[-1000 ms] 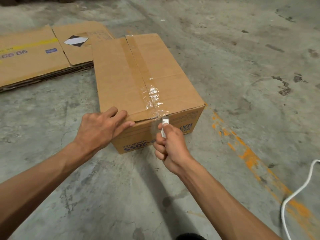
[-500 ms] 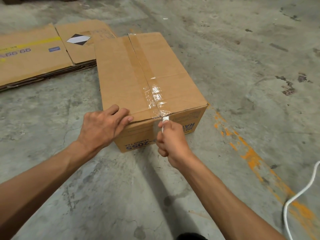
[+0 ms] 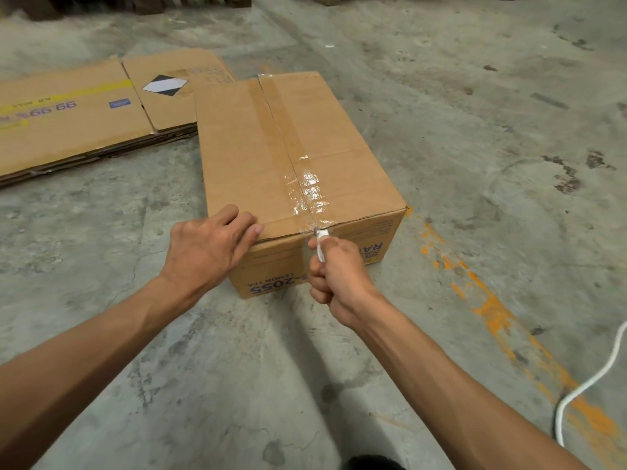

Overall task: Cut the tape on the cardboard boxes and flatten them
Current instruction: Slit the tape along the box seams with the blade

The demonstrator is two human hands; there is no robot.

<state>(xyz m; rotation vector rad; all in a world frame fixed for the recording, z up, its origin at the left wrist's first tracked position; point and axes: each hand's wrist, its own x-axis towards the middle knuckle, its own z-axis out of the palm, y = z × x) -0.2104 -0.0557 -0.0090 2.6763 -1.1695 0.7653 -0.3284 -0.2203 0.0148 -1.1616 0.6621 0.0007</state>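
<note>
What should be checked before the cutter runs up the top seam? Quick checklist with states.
1. Cutter tip at the start of the tape: ok, the white cutter sits at the near top edge, on the tape.
2. Right hand grips the cutter: ok.
3. Left hand steadies the box: ok, fingers rest on the near top edge.
4. Left hand off the cut line: ok, it lies left of the seam.
5. Blade out: cannot tell, too small.
6. Seam path free: ok, nothing lies on the tape.
</note>
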